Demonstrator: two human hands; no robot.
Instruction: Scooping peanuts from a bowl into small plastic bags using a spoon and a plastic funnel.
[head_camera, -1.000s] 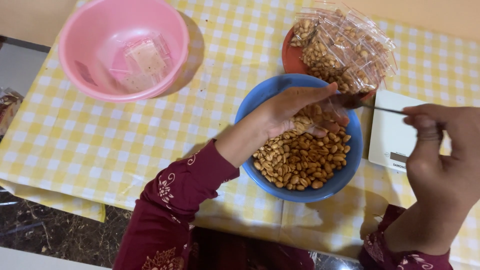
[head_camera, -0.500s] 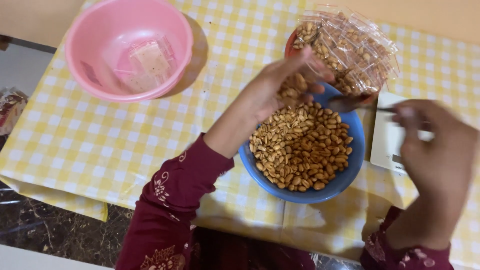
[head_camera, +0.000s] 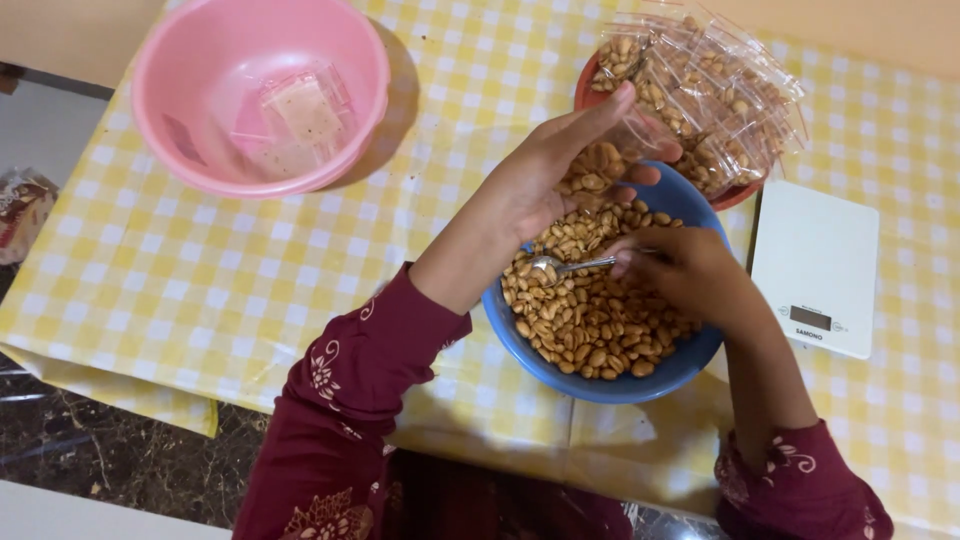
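At centre frame, above a blue bowl (head_camera: 610, 385) still heaped with peanuts, the left hand (head_camera: 545, 185) grips a small clear bag (head_camera: 600, 165) while the right hand (head_camera: 680, 270) holds a spoon (head_camera: 560, 265), filled packets (head_camera: 710, 95) piled at upper right.

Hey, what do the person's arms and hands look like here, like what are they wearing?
Both arms wear long dark maroon sleeves with pale floral embroidery: the left sleeve is pushed up below the elbow, the right sleeve ends at mid forearm. The left hand and right hand are bare, with no gloves. No rings, watch or bracelets show.
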